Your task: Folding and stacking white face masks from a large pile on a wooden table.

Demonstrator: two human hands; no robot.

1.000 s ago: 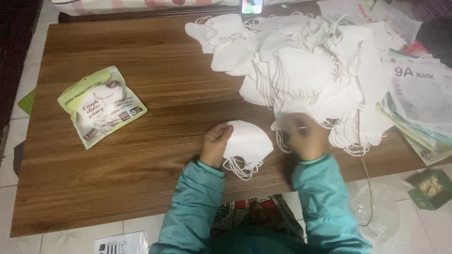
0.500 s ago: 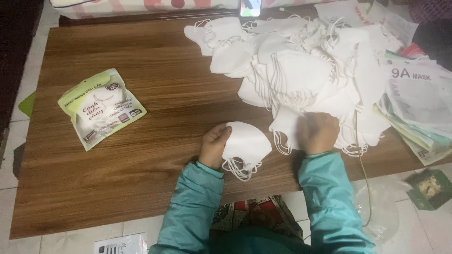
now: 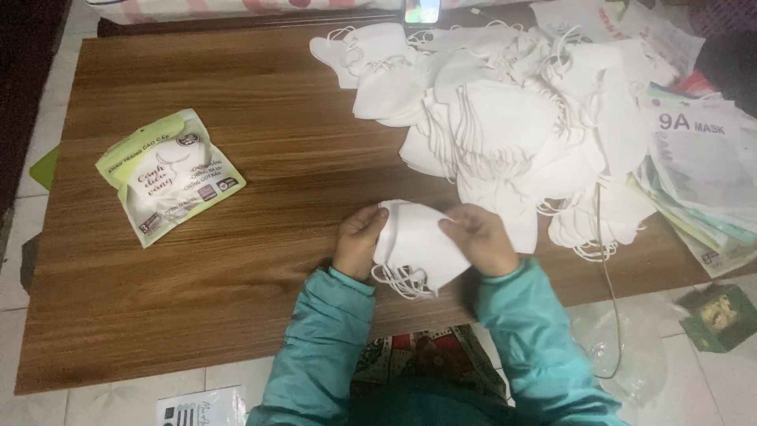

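Observation:
A small stack of folded white face masks (image 3: 416,244) lies near the front edge of the brown wooden table (image 3: 260,158), ear loops hanging toward me. My left hand (image 3: 359,241) grips its left edge. My right hand (image 3: 481,237) pinches its right edge from above. Both sleeves are teal. A big loose heap of white masks (image 3: 505,118) covers the table just beyond and to the right of my right hand.
A green and white mask pouch (image 3: 169,175) lies flat at the table's left. A stack of printed pouches (image 3: 702,173) sits at the right edge. A phone (image 3: 420,9) is at the far edge. A small green box (image 3: 719,314) and clear plastic lie on the floor.
My right hand left the big heap and came back left onto the small stack, which now looks thicker. My left hand stayed on the stack.

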